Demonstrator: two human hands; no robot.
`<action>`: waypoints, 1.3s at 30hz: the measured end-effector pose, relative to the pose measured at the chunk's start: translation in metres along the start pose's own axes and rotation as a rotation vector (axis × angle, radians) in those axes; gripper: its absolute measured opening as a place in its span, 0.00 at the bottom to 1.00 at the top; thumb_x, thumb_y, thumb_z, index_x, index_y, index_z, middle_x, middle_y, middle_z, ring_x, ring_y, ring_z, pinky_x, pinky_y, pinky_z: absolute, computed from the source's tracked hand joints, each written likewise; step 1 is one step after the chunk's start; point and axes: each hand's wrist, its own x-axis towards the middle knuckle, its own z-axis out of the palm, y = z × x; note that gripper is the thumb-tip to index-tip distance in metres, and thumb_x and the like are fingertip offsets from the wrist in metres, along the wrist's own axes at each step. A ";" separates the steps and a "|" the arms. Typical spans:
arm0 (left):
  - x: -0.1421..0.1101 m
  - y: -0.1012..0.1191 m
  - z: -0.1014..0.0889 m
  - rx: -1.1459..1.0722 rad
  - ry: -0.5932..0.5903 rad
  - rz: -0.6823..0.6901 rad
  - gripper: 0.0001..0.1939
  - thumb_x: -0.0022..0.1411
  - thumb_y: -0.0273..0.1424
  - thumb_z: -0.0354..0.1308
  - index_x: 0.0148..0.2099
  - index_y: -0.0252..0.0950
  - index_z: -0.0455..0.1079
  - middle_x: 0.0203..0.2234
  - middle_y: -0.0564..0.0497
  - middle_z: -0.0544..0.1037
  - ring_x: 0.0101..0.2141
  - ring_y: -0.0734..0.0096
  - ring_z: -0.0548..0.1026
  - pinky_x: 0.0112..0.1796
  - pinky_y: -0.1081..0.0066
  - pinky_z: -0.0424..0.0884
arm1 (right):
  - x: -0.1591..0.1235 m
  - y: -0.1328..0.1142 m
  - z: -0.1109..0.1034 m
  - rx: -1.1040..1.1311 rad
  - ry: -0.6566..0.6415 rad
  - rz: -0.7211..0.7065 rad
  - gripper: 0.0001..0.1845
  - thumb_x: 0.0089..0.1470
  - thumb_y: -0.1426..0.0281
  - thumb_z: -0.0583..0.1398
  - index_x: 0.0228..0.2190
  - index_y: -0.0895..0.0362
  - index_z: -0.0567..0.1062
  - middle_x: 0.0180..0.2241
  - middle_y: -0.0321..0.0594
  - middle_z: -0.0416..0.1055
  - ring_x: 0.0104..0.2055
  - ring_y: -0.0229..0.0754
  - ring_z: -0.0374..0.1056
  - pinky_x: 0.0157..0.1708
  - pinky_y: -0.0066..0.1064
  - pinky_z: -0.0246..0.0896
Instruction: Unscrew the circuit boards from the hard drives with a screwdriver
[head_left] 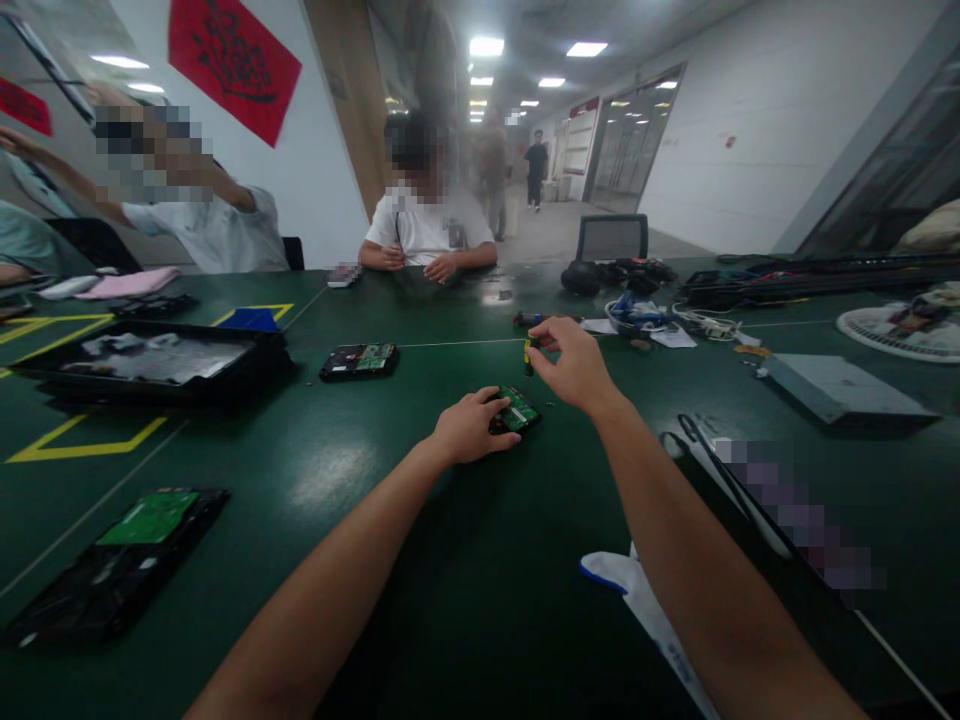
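Observation:
My left hand (472, 425) grips a small hard drive with a green circuit board (519, 410) facing up, fingers along its far side and thumb at the near edge. The drive rests on the dark green table. In my right hand (574, 362) is a short yellow and black screwdriver (529, 358), pinched between thumb and fingers. It points down, above and slightly right of the drive, and looks apart from it. A tiny screw-like bit (550, 404) lies just right of the drive.
Another hard drive (358, 361) lies further left, and a black device with a green board (127, 560) is at near left. A black tray (150, 360) stands behind it. On the right are a metal box (844, 388) and a white glove (656, 610). A co-worker (431, 220) sits opposite.

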 end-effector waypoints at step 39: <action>-0.001 -0.001 0.000 -0.019 0.004 -0.010 0.42 0.62 0.60 0.56 0.71 0.46 0.64 0.72 0.48 0.60 0.66 0.46 0.66 0.64 0.53 0.65 | 0.000 0.004 -0.002 0.017 -0.011 0.070 0.09 0.58 0.67 0.64 0.41 0.52 0.72 0.42 0.44 0.77 0.43 0.49 0.75 0.47 0.46 0.72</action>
